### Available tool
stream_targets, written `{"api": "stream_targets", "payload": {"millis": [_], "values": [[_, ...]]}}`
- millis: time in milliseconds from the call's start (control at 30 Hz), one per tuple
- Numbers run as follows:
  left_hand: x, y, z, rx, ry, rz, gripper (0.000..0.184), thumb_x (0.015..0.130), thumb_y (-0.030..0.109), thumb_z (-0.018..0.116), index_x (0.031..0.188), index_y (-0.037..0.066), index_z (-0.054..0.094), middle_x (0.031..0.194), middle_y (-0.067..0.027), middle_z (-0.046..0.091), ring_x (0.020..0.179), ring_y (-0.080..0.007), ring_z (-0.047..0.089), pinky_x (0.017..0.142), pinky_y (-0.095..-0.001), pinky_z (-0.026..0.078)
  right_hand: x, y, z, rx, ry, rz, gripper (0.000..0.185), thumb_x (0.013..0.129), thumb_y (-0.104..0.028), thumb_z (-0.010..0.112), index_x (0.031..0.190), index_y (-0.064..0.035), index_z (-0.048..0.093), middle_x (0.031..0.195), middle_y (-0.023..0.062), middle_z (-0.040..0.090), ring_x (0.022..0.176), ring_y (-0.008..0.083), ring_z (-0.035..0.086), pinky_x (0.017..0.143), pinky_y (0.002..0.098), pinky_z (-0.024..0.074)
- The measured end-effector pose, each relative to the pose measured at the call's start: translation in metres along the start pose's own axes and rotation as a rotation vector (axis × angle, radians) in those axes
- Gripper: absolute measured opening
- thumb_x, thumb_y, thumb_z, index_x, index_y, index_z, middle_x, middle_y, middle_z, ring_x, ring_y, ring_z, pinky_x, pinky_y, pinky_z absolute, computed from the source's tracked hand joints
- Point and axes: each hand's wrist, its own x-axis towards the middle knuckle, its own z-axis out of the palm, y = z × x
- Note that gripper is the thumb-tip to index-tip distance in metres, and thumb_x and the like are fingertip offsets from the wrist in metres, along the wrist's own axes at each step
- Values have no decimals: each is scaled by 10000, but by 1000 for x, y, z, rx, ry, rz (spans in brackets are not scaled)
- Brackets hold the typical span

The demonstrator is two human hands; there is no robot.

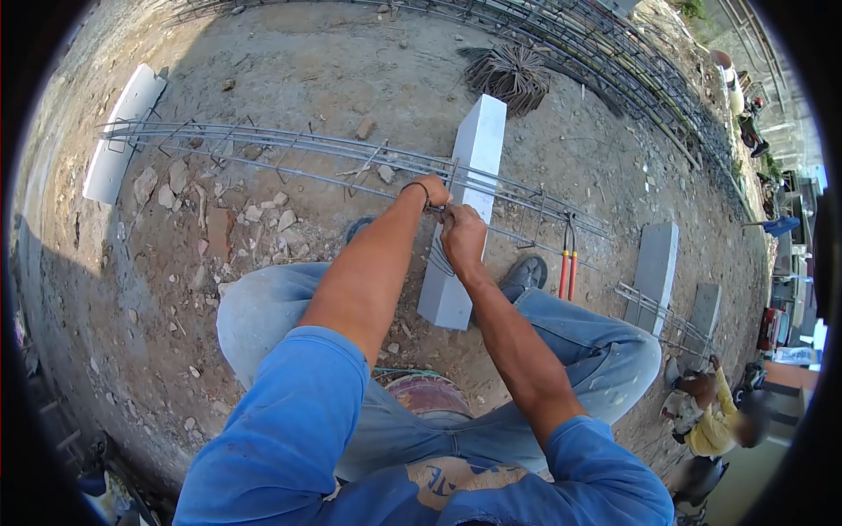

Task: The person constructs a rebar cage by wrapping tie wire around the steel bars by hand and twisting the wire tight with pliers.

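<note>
A long rebar cage [333, 155] lies across a pale block [481, 138] in front of me and a second pale block [118, 149] at the far left. My left hand [430, 190], a dark band at its wrist, is closed at the near bar of the cage, over the block. My right hand [463, 232] is closed right beside it, fingers pinched near the same bar. What the fingers hold is too small to make out. Thin wires hang below the hands against the block. Red-handled pliers [568, 263] rest at the cage's right end.
A bundle of bent rods [510, 79] lies beyond the block. Long rebar cages [605, 66] are stacked at the upper right. More blocks [654, 267] stand at the right, near a person in yellow [715, 428]. Rubble [263, 215] is scattered left of my hands.
</note>
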Motion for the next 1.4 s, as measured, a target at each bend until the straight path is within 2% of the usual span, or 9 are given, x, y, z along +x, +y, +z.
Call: {"api": "stream_targets", "payload": {"millis": [233,300,433,500,667,867,1000,1233,1400], "values": [[4,-1,6,-51,30,21,492,957,460,698,1022,-18,793,960,-186,780,794,-276,743,724,-422,578,-9,-25,-17,-94,-53,-110,153,857,-76,731,991,-5,719,845,179,679,843,402,677,776,486,559],[-8,4,-1,-67,34,5,484,961,460,700,1004,-11,798,930,-178,777,771,-275,735,707,-425,573,-2,-34,-23,-302,-217,-234,349,883,-47,670,1220,43,651,1056,236,691,853,390,664,862,456,569],[-6,1,-8,-90,-77,27,410,925,388,704,927,-11,794,860,-172,762,738,-260,730,646,-430,562,10,-9,2,-627,-379,-377,391,905,-50,622,1271,88,605,1236,323,643,960,418,685,933,449,565],[-3,-1,-9,-31,-121,78,383,903,358,706,908,-16,789,844,-171,757,738,-253,731,635,-431,562,22,2,15,-443,-532,-28,337,902,-48,585,1189,125,626,1124,346,683,981,435,711,896,482,575],[-20,7,-19,-235,-171,15,271,865,253,716,953,11,800,896,-96,797,751,-204,742,648,-382,583,44,1,-22,-425,-554,-204,289,866,-75,707,1130,28,653,762,189,749,693,358,742,705,486,602],[-27,7,-21,-190,-160,26,439,925,407,705,1043,-8,791,994,-131,798,845,-239,750,769,-409,585,19,8,0,567,10,673,81,929,56,639,954,85,568,753,187,691,626,249,733,542,359,611],[-6,-6,-12,57,41,180,558,897,500,740,1072,-27,784,1110,-197,776,970,-289,722,902,-437,560,12,-11,5,954,219,995,53,857,171,556,901,142,548,864,254,664,639,312,722,553,399,671],[-10,-13,-19,-39,-35,128,533,858,509,796,1073,22,806,1141,-176,779,1014,-290,716,948,-411,541,23,-22,17,1062,594,1357,68,876,163,485,898,160,549,823,249,653,634,329,714,559,436,677],[-11,-20,-23,-119,-105,223,404,896,441,787,1069,78,827,1086,-116,795,976,-225,706,915,-373,542,16,-29,7,914,432,1276,28,922,92,589,934,110,607,780,176,671,573,267,699,476,390,621]]}}
